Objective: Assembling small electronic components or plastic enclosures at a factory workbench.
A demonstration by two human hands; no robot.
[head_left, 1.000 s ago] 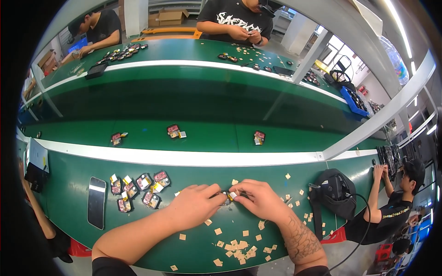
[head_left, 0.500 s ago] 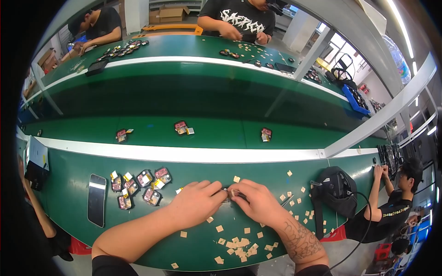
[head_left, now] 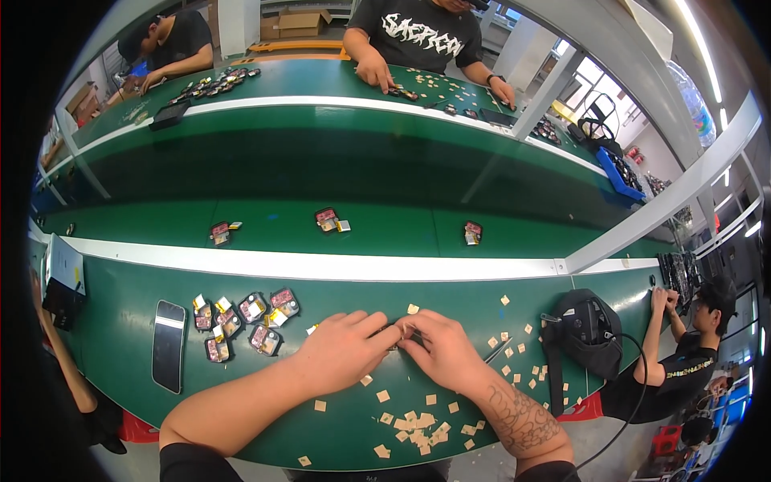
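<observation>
My left hand [head_left: 344,347] is closed, its fingers curled and their tips meeting those of my right hand. Fingertips and thumb of my right hand [head_left: 440,349] are pinched together at the same spot. Whatever they grip between them is almost wholly covered; only a small brownish edge shows. A pale battery-like tab [head_left: 312,330] peeks out beside my left hand. Small black-cased circuit units [head_left: 265,339] with pale batteries lie grouped to the left. Tan square pads [head_left: 419,426] are scattered in front of my wrists and to the right. Tweezers [head_left: 499,350] rest by my right wrist.
A phone [head_left: 169,347] lies at the left, a black bag [head_left: 585,333] with a cable at the right. Beyond a white rail [head_left: 321,266], a green belt [head_left: 401,233] carries a few spaced units. Co-workers sit across, at the far left and on the right.
My right fingers have closed in tighter against my left fingertips. Units on the belt have shifted slightly right. The co-worker opposite has lowered both hands to the far table and units there.
</observation>
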